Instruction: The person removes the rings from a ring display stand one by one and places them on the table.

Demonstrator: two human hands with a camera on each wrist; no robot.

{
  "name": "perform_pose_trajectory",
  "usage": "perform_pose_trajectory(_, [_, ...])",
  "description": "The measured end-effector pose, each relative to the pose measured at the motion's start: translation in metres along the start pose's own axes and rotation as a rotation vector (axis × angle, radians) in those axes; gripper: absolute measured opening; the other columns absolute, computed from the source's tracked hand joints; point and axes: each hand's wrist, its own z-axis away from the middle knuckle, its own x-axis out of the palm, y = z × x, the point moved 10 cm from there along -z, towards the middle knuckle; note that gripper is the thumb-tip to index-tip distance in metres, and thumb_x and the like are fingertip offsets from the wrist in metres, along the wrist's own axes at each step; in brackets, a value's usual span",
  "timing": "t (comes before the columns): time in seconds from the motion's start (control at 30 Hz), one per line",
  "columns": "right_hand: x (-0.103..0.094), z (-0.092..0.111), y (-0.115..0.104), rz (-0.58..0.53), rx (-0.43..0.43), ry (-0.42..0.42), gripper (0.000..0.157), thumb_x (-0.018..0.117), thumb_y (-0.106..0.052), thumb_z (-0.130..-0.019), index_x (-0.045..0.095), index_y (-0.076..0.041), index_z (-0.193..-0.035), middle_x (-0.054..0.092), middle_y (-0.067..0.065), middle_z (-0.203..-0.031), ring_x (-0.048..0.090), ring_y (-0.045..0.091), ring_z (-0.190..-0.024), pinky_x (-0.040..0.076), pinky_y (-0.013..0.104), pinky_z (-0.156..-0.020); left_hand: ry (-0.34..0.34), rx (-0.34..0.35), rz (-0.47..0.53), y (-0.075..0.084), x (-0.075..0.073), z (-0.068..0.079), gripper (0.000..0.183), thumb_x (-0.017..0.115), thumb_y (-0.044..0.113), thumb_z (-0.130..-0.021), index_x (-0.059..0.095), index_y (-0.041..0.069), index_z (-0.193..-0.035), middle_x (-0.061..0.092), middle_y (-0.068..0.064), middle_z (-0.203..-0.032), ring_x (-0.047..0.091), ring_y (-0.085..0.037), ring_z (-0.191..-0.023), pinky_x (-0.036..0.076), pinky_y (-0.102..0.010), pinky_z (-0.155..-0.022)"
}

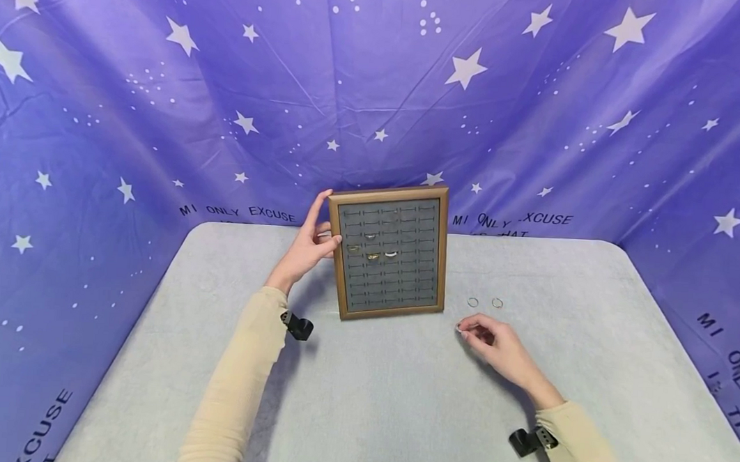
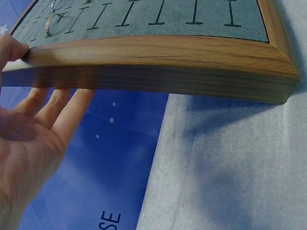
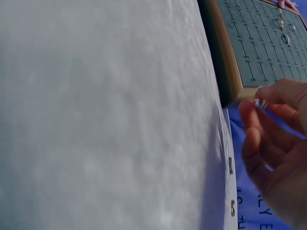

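Hands (image 1: 304, 252) (image 1: 498, 348) grip the tray (image 1: 441, 263) (left) and a silver ring (image 3: 260, 103) (right), near 2 loose rings (image 1: 473, 306) (image 1: 497, 307).

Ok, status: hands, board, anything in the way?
Left hand holding ring board, four rings slotted. Right hand pinching one ring. Two rings on table. Nothing seen between pinched ring and board.

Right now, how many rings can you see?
7: four rings in the framed board, two rings on the table to its right, and one ring pinched in the right hand. Others may be hidden.
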Motion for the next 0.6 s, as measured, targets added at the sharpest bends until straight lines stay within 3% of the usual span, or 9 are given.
perform_pose_trajectory(0.1, [-0.012,0.001,-0.020,-0.021,-0.050,0.054,0.011,0.063,0.014,-0.085,0.065,0.010,-0.095,0.067,0.022,-0.090,0.060,0.023,-0.068,0.049,0.022,-0.060,0.002,-0.002,-0.001,-0.001,0.000,0.000,0.087,0.053,-0.011,-0.091,0.014,0.034,-0.154,0.058,-0.027,-0.120,0.064,-0.022,-0.086,0.056,-0.034,-0.063])
perform_pose_trajectory(0.17, [-0.018,0.001,-0.021,-0.019,-0.073,0.084,0.012,0.063,0.015,-0.083,0.064,0.011,-0.095,0.067,0.024,-0.090,0.061,0.028,-0.069,0.050,0.021,-0.061,0.003,-0.007,0.001,0.000,-0.001,-0.001,0.086,0.053,-0.011,-0.092,0.013,0.033,-0.155,0.057,-0.027,-0.120,0.064,-0.021,-0.086,0.055,-0.031,-0.062])
perform_pose_trajectory(0.6, [-0.056,0.002,-0.015,0.002,-0.075,0.192,0.013,0.062,0.018,-0.083,0.064,0.009,-0.092,0.064,0.027,-0.097,0.062,0.024,-0.071,0.048,0.016,-0.065,0.000,-0.013,0.006,-0.001,-0.001,-0.001,0.087,0.054,-0.011,-0.091,0.013,0.033,-0.155,0.057,-0.027,-0.120,0.064,-0.023,-0.086,0.056,-0.034,-0.063])
